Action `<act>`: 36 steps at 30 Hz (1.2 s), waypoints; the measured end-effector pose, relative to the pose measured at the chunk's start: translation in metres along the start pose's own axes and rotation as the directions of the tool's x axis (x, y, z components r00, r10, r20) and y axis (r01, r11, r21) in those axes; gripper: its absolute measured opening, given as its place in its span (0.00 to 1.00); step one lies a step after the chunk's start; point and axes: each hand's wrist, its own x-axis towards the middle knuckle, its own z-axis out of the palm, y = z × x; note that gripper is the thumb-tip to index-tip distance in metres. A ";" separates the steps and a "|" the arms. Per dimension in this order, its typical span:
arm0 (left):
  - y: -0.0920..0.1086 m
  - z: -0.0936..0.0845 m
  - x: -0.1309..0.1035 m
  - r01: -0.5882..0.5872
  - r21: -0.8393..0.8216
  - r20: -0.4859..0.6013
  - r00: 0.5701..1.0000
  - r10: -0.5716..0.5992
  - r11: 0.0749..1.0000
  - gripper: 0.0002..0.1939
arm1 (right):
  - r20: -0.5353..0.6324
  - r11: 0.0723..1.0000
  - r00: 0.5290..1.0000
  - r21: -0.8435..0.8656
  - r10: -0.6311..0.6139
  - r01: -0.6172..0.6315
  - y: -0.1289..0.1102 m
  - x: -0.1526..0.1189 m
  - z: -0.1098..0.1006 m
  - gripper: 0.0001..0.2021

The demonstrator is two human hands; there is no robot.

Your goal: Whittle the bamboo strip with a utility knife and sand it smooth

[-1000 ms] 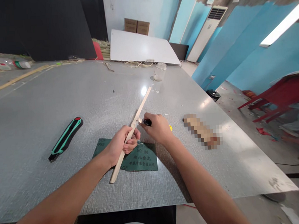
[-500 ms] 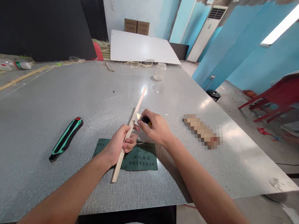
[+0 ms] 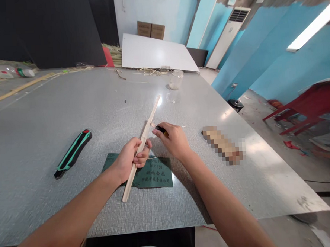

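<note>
Left hand (image 3: 127, 160) is gripping the thin wooden strip (image 3: 142, 143) angled above the sandpaper sheet (image 3: 154, 173) on the table (image 3: 36, 120), steadying it, while right hand (image 3: 174, 139) fingers are pinching a small knife (image 3: 160, 129) against its edge.

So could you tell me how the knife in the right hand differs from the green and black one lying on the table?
The small knife is gripped in the right hand, its blade against the wooden strip; the green and black knife lies untouched on the table. The held one is mostly hidden, showing black and yellow; the lying one is in full view, with a red end. Both are hand cutters.
</note>
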 end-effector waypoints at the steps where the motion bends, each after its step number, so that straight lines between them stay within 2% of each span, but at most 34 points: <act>1: 0.000 0.000 0.000 0.001 -0.006 -0.006 1.000 -0.001 1.000 0.12 | -0.006 1.000 1.000 -0.002 0.002 -0.002 0.000 0.000 0.000 0.15; 16: 0.000 0.002 0.002 -0.056 0.008 -0.009 0.998 0.056 0.998 0.14 | 0.090 0.996 0.993 0.044 -0.083 0.079 -0.002 0.001 0.000 0.16; 29: 0.001 0.007 0.001 -0.098 0.040 -0.107 0.989 0.101 0.994 0.12 | 0.170 0.991 0.977 0.060 -0.125 0.116 -0.010 -0.003 0.001 0.16; 36: -0.001 0.006 0.002 -0.122 0.127 -0.090 0.987 0.134 0.984 0.11 | 0.178 0.985 0.971 0.090 -0.161 0.147 -0.011 -0.004 0.003 0.17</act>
